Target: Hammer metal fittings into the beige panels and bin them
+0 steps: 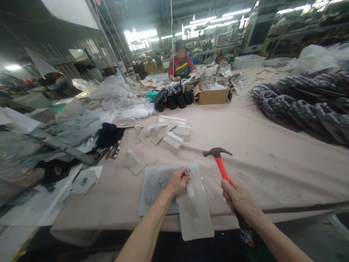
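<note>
My left hand is closed around a small metal punch, standing it upright on a beige cut piece that lies over a grey cutting mat. My right hand grips the red handle of a claw hammer, whose dark head is raised a little to the right of the punch. The cut piece overhangs the table's near edge.
Stacks of beige pieces lie beyond the mat. Black bags and a cardboard box stand farther back, where a person works. Dark wrapped bundles fill the right side; fabric and plastic clutter covers the left.
</note>
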Demonstrator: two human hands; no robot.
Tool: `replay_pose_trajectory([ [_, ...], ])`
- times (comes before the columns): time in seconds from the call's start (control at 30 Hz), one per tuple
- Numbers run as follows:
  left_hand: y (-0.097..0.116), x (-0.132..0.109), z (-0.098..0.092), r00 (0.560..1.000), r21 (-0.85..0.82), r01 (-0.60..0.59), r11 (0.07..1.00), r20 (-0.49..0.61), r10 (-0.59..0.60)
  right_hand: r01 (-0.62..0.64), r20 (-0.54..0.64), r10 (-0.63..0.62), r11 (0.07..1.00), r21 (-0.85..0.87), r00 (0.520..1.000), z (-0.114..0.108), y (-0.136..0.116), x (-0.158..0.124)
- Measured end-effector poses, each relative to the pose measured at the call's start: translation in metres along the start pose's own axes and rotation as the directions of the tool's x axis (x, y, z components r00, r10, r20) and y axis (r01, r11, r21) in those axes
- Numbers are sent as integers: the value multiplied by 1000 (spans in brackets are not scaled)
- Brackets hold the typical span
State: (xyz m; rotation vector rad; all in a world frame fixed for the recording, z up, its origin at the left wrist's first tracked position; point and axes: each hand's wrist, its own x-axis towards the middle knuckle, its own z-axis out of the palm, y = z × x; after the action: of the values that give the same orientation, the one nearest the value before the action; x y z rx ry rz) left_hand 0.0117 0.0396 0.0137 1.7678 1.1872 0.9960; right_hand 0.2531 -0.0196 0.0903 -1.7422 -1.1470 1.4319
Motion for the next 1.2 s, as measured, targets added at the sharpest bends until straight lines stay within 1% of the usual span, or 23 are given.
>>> replay_pose_trajectory([
  [0.03,0,0,1,1000,6,-6,1000,-4,6,142,-37,-148,982,-122,988,0,-7,-6],
  [0.07,-1,-1,1,1000,6,-7,1000,-7,7,276,-53,-299,925,-260,953,-1,-12,-11],
  [0.1,-2,-2,2,1000,5,-6,1000,-12,7,375,-45,-424,840,-392,904,-1,-15,-16],
  [0.13,-3,-2,3,1000,2,-7,1000,-19,7,431,-20,-511,745,-509,859,0,-17,-19],
  [0.17,-4,-3,4,999,0,-6,1000,-31,6,450,18,-557,653,-609,831,1,-17,-20],
  [0.23,-6,-4,5,998,-16,0,1000,-55,-1,437,118,-548,498,-749,828,3,-16,-22],
  [0.3,-7,-5,6,998,-36,9,999,-66,-11,439,200,-528,378,-815,825,2,-24,-25],
  [0.33,-7,-6,6,998,-41,9,999,-65,-12,453,214,-557,336,-825,803,0,-32,-27],
  [0.37,-7,-6,6,998,-41,5,999,-61,-8,472,207,-613,309,-826,763,-2,-43,-31],
  [0.4,-8,-7,6,998,-38,0,999,-58,-2,491,175,-687,295,-820,706,-4,-55,-36],
  [0.5,-8,-7,6,999,-24,-10,1000,-53,8,550,-7,-875,311,-775,484,-3,-85,-46],
  [0.53,-8,-7,6,999,-20,-9,1000,-52,8,571,-49,-897,321,-755,439,0,-86,-47],
  [0.57,-9,-7,6,999,-14,-8,1000,-53,8,588,-52,-902,323,-742,429,4,-82,-45],
  [0.6,-9,-7,6,998,-8,-6,1000,-57,5,595,-13,-889,317,-738,457,8,-72,-42],
  [0.63,-10,-6,7,998,-6,-6,1000,-59,5,597,65,-854,304,-743,516,12,-59,-38],
  [0.7,-12,-6,7,998,-20,-29,999,-56,28,565,244,-698,272,-779,673,17,-27,-28],
  [0.73,-13,-6,8,998,-33,-50,998,-47,48,540,299,-603,266,-798,739,16,-14,-24],
  [0.8,-14,-6,8,996,-50,-78,996,-37,76,480,319,-466,280,-831,825,12,3,-19],
  [0.87,-13,-7,8,997,-62,-55,997,-52,52,437,279,-420,346,-830,864,7,4,-19],
  [0.93,-9,-9,7,998,-103,-12,995,-63,5,415,225,-423,435,-799,878,4,-5,-19],
  [1.0,-5,-10,7,999,-172,-5,985,-32,-1,395,177,-427,498,-772,887,4,-14,-19],
  [1.1,-3,-10,7,1000,-206,-10,978,-8,9,360,151,-400,522,-773,904,6,-18,-16],
  [1.2,-9,-10,9,998,-152,43,987,-30,-48,358,169,-380,510,-782,910,9,-11,-14],
])
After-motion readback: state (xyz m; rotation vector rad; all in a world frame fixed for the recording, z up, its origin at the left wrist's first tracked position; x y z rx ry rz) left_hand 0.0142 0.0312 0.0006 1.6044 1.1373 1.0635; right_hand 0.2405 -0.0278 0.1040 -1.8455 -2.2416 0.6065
